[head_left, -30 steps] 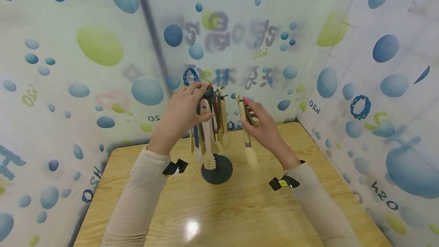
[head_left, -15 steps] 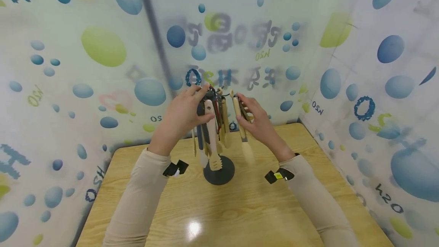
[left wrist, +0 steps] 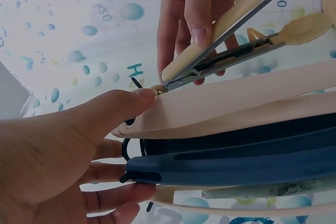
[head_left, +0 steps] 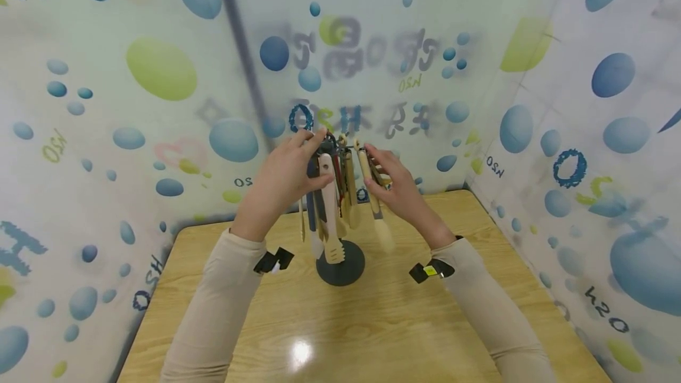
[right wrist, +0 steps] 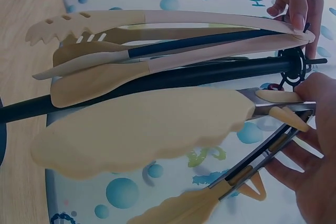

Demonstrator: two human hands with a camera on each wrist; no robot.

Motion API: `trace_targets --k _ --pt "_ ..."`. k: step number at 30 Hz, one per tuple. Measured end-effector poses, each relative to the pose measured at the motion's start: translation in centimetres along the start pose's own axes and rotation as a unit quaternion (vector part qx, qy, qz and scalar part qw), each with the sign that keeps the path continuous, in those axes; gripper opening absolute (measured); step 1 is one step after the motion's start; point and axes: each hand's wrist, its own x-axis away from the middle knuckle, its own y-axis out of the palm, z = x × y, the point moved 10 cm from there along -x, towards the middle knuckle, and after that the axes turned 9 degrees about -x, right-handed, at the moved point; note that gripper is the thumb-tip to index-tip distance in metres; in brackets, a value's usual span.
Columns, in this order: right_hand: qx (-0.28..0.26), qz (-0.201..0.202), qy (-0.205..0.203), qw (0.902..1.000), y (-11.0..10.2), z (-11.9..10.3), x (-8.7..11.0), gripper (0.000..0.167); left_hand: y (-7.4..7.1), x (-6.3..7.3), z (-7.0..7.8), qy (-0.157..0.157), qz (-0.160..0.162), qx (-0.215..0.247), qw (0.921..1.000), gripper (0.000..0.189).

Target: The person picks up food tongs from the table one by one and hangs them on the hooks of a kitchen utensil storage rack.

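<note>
My right hand (head_left: 399,182) holds cream-headed metal tongs (right wrist: 142,129) near their joined end, thumb on one handle and fingers along the other side. The tongs hang head down, arms spread apart. Their top ring (head_left: 357,143) is right by a hook of a dark utensil stand (head_left: 340,273); whether it sits on the hook I cannot tell. With thumb and fingers, my left hand (head_left: 282,179) grips round the stand's top. Its thumb presses the end of a pink-handled utensil (left wrist: 220,98) with a slotted head; fingers lie behind a blue handle (left wrist: 236,169).
Several other utensils hang from the stand, among them a wooden-coloured handle (head_left: 349,179) at its right. The stand stands on a wooden table (head_left: 372,330). Patterned walls (head_left: 159,70) with blue and green ovals enclose the table's back and sides.
My right hand has carried the tongs leftward, closer to the stand's hooks, mostly in the first half second. The left hand keeps its grip at the stand's top.
</note>
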Motion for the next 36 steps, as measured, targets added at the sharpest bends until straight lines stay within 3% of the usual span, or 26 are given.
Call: trace_targets --k 16,26,36 --pt "-0.029 0.0 0.003 0.9996 1.4 0.3 0.4 0.067 -0.1 0.2 0.1 -0.003 0.004 0.003 1.0 0.088" --pt "-0.065 0.006 0.043 0.9969 2.6 1.7 0.0 0.072 0.1 0.2 -0.1 -0.014 0.001 0.002 0.9999 0.088" --pt "-0.065 0.018 0.048 0.9966 3.0 1.6 -0.1 0.074 -0.1 0.4 0.1 -0.006 0.077 -0.025 0.9967 0.087"
